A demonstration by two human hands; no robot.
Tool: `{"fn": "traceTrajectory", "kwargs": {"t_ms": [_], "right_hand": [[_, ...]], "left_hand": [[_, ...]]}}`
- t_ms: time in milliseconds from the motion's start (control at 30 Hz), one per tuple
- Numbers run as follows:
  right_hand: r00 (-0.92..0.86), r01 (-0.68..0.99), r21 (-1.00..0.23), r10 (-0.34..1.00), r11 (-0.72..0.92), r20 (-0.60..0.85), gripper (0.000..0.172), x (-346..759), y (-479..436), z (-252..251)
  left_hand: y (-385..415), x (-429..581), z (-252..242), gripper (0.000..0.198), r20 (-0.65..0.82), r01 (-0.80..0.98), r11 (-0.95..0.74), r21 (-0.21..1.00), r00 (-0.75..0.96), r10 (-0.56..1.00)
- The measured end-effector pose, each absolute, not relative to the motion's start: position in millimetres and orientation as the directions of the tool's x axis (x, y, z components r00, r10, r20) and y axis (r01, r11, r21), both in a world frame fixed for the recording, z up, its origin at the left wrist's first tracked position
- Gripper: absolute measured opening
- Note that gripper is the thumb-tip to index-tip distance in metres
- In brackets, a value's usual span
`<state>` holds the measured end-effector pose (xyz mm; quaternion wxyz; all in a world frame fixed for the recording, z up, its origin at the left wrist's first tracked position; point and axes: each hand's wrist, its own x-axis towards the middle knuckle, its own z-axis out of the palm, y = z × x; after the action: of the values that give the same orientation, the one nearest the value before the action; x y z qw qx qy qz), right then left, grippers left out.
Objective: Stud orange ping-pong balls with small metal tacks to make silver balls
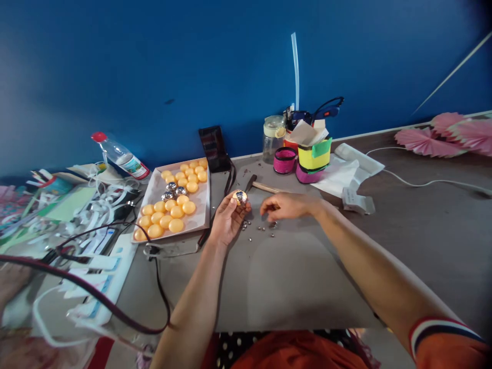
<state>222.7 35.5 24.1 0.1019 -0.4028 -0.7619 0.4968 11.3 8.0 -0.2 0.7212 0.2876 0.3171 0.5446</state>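
Note:
My left hand (226, 221) grips an orange ball (240, 198) whose visible side is largely covered in shiny silver pieces. To its right, my right hand (286, 206) hangs just above the table with its fingers curled inward; whatever lies between the fingertips is too small to make out. Small shiny metal bits (262, 228) are scattered on the table below and between both hands. A hammer (265, 187) with a wooden handle lies behind them. Left of my left hand, a shallow white box (200, 223) holds plain orange balls (176, 225) and several silver-covered balls (168, 196).
A clear bottle (128, 160) with a red cap leans behind the box. Cables and white strips (102, 256) crowd the left side. At the back stand a glass jar (273, 134), a yellow container (314, 154) and a dark pouch (213, 148). Pink paper fans (430, 142) lie far right.

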Motion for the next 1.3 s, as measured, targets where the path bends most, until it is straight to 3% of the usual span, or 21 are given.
{"fn": "traceTrajectory", "kwargs": {"t_ms": [100,267,400,733,1033,1100,1300], "right_hand": [[-0.614,0.701,-0.66,0.698,0.27,-0.368,0.024,219,31,25],[-0.555,0.788,-0.52,0.746,0.33,-0.367,0.018,204,20,32],[-0.55,0.794,-0.489,0.768,0.36,-0.327,0.014,203,19,36],[-0.534,0.732,-0.618,0.804,0.285,-0.262,0.005,223,37,19],[-0.459,0.86,-0.389,0.832,0.329,-0.312,0.013,207,19,39],[-0.462,0.843,-0.428,0.847,0.326,-0.265,0.012,204,18,40],[-0.293,0.62,-0.731,0.948,0.285,0.12,0.006,201,25,29]], "left_hand": [[8,11,1,0.036,-0.15,-0.598,0.247,0.762,0.208,0.967],[8,12,0,0.035,-0.124,-0.597,0.227,0.77,0.209,0.97],[8,11,-1,0.034,-0.111,-0.604,0.234,0.762,0.235,0.966],[9,11,-2,0.035,-0.128,-0.584,0.236,0.777,0.221,0.967],[8,10,-1,0.036,-0.126,-0.586,0.232,0.777,0.216,0.968],[8,10,-1,0.036,-0.126,-0.587,0.233,0.776,0.218,0.968],[9,11,-1,0.034,-0.113,-0.596,0.227,0.77,0.223,0.968]]}}
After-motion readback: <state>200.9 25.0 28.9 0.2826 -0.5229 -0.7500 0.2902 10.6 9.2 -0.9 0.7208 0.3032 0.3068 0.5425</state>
